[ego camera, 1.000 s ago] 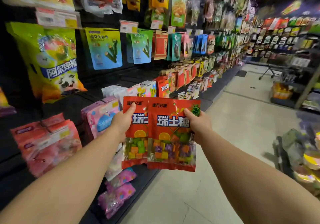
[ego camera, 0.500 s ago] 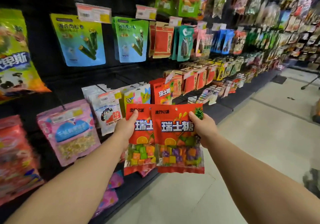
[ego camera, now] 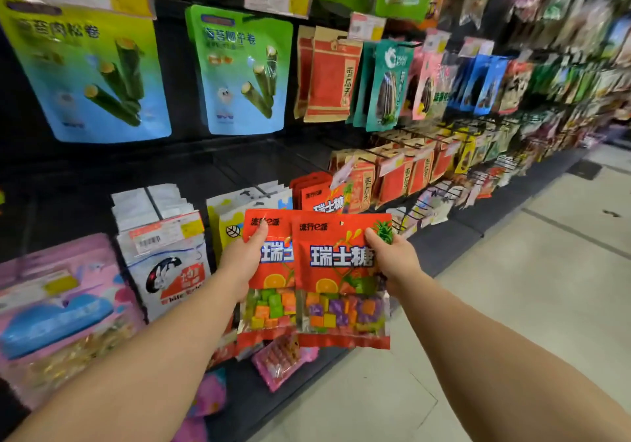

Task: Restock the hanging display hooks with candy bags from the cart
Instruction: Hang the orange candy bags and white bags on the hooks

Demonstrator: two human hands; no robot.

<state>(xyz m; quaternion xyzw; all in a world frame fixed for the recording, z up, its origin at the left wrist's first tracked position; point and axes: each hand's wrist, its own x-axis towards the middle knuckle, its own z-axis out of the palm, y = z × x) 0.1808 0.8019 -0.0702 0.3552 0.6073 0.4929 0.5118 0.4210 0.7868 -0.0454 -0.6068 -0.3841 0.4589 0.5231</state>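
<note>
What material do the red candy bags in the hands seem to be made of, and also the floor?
Red candy bags: probably thin plastic film, glossy; the upper part is printed red, the lower part is clear, showing coloured candy cubes, with soft reflections. Left hand and right hand each pinch one. Floor: looks like smooth pale tile or stone, slightly shiny, with thin joint lines; the exact material is unclear.

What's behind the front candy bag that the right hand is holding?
A second identical red bag, gripped by the left hand, sits behind the front bag in the right hand. Its right part is covered. Farther back hang matching red bags.
</note>
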